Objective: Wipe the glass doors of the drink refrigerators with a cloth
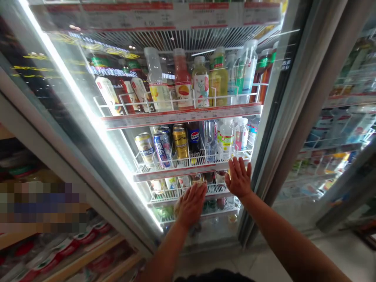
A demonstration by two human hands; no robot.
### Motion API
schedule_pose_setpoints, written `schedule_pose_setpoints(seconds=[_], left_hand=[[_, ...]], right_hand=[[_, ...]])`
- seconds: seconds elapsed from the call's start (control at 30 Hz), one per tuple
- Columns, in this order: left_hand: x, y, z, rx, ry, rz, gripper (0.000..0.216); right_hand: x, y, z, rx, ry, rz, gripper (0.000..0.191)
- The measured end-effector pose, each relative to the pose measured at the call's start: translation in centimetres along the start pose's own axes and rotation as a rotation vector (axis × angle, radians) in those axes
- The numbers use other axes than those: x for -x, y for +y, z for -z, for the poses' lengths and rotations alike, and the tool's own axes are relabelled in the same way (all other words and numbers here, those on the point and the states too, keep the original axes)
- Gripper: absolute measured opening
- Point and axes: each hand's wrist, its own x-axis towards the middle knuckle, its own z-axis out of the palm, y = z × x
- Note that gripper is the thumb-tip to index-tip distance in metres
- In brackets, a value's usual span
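A glass cooler door (202, 231) stands before me, with lit drink shelves behind it. My left hand (191, 203) presses against the glass at the lower shelves, fingers together. Under it is what looks like a pale yellowish cloth (177, 208), mostly hidden by the palm and fingers. To the right, my right hand (239, 179) rests flat on the glass with fingers spread, holding nothing. Just above it, behind the door, are a clear bottle with a green label (226, 139) and other bottles. Several cans, including a gold can (180, 143), stand on the same shelf.
A metal door frame (296, 102) runs along the right, with another drink cooler (337, 125) beyond it. At the lower left, wooden shelves (85, 258) carry packaged goods. Bottles, including a red-drink bottle (183, 78), line the upper shelf. Signs reflect in the glass.
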Motion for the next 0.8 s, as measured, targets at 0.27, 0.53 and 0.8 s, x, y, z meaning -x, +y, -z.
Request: schedule_pose_setpoints(seconds=[0.27,0.53,0.8], left_hand=[[-5.4,-3.1,0.8,-0.047,0.144,0.133,0.068],[-5.9,-2.1,1.4,0.04,-0.015,-0.128,0.063],[-7.9,-3.8,2.1,-0.017,0.153,0.065,0.066]], right_hand=[[-0.2,0.0,0.0,0.001,0.004,0.01,0.072],[-0.3,0.1,0.2,-0.028,0.019,0.031,0.072],[-0.3,0.2,0.3,-0.054,0.025,0.044,0.069]])
